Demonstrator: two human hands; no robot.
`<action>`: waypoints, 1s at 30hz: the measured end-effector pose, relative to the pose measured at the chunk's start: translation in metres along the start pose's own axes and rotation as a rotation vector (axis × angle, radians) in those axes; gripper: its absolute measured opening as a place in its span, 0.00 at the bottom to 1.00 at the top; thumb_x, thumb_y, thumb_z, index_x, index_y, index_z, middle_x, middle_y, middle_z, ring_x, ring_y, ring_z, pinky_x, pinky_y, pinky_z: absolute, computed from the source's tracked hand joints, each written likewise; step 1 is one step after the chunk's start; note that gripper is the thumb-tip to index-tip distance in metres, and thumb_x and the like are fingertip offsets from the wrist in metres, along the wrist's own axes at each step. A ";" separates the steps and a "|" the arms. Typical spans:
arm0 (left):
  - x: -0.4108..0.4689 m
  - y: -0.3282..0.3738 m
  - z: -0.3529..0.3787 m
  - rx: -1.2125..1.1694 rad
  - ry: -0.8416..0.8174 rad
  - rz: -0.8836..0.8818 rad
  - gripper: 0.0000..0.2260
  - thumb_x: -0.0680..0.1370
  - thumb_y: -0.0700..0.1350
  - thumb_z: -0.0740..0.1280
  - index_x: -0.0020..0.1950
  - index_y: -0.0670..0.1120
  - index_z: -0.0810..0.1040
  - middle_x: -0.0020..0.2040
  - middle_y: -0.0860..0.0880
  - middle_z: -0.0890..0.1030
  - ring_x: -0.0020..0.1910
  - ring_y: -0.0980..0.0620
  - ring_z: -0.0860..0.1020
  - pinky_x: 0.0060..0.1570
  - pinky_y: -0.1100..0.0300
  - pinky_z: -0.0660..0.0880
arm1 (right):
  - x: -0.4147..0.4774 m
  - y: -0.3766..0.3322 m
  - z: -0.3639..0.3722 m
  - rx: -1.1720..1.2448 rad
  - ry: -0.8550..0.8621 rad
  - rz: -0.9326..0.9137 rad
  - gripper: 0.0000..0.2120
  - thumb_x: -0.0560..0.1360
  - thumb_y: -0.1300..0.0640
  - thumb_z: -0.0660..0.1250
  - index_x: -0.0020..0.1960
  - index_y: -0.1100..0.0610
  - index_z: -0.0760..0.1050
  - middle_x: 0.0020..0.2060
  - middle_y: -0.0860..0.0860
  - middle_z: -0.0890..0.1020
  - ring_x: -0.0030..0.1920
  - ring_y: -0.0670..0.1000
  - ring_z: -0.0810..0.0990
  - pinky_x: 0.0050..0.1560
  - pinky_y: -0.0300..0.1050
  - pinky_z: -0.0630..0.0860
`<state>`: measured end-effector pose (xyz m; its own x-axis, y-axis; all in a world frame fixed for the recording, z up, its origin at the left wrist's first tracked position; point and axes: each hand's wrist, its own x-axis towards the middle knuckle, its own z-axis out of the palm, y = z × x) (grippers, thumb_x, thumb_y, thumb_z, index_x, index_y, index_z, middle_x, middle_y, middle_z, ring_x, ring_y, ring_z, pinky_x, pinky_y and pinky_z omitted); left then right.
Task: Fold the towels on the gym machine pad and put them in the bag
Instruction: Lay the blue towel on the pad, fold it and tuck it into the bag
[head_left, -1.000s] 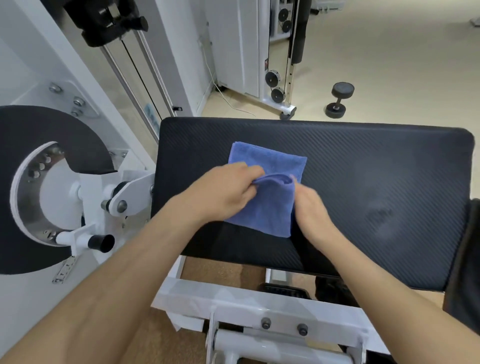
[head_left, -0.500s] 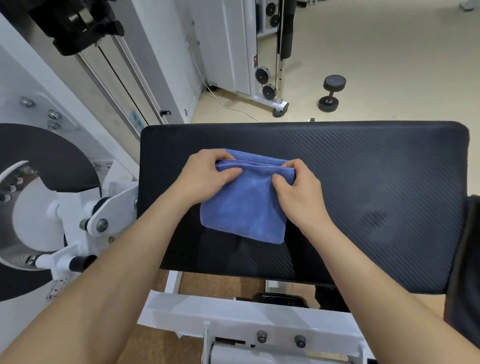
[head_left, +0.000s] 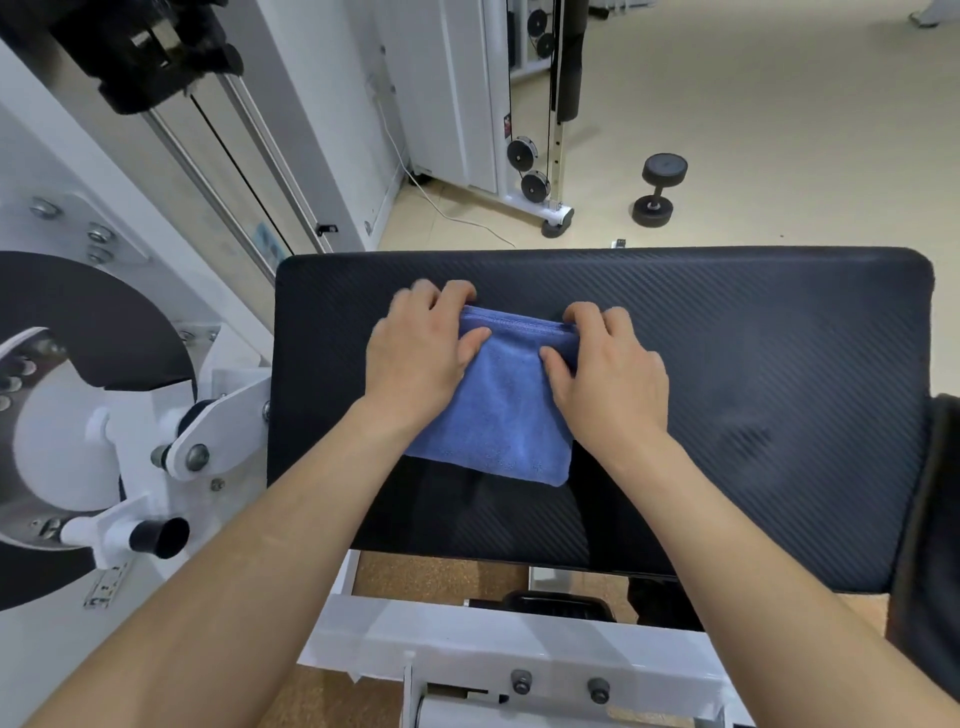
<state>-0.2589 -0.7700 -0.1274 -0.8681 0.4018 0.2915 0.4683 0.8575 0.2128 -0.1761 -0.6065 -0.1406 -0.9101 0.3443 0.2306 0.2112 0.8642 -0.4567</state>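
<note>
blue towel (head_left: 498, 410), black pad (head_left: 753, 364) — diagonal ribbing

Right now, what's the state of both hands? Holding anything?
Left hand: pinches the far left corner of the folded blue towel on the black machine pad.
Right hand: pinches its far right corner.

Background gear, gym floor.
Black dumbbell (head_left: 658, 189) lying on beige floor (head_left: 805, 93) at 1 o'clock; cable-station pulleys (head_left: 535, 186) at 12, white cord (head_left: 447, 210) trailing beside the base; black cam disc (head_left: 104, 312) at 9; black-capped pin (head_left: 158, 537) at 8.
</note>
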 end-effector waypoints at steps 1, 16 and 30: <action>0.001 -0.002 0.001 0.042 0.023 0.038 0.16 0.78 0.54 0.66 0.63 0.49 0.75 0.56 0.47 0.74 0.54 0.46 0.72 0.49 0.50 0.73 | 0.001 0.003 0.001 0.002 0.001 -0.045 0.17 0.78 0.49 0.63 0.64 0.54 0.71 0.53 0.53 0.74 0.49 0.55 0.74 0.46 0.52 0.73; -0.019 0.004 -0.045 -0.809 -0.508 -0.174 0.18 0.70 0.44 0.78 0.58 0.54 0.81 0.47 0.55 0.82 0.46 0.60 0.80 0.48 0.64 0.77 | 0.035 -0.007 -0.053 0.323 -0.658 -0.188 0.06 0.65 0.55 0.66 0.31 0.55 0.74 0.30 0.48 0.74 0.31 0.48 0.70 0.33 0.45 0.67; -0.044 0.010 -0.021 -0.035 0.124 0.542 0.09 0.75 0.43 0.65 0.48 0.38 0.81 0.55 0.39 0.81 0.55 0.41 0.79 0.50 0.48 0.78 | -0.016 0.023 -0.035 -0.067 0.036 -0.759 0.12 0.67 0.60 0.61 0.47 0.62 0.79 0.54 0.57 0.83 0.61 0.58 0.79 0.55 0.51 0.78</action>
<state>-0.2120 -0.7857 -0.1186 -0.4764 0.7401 0.4746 0.8495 0.5266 0.0317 -0.1443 -0.5797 -0.1245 -0.8020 -0.3426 0.4893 -0.4458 0.8885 -0.1085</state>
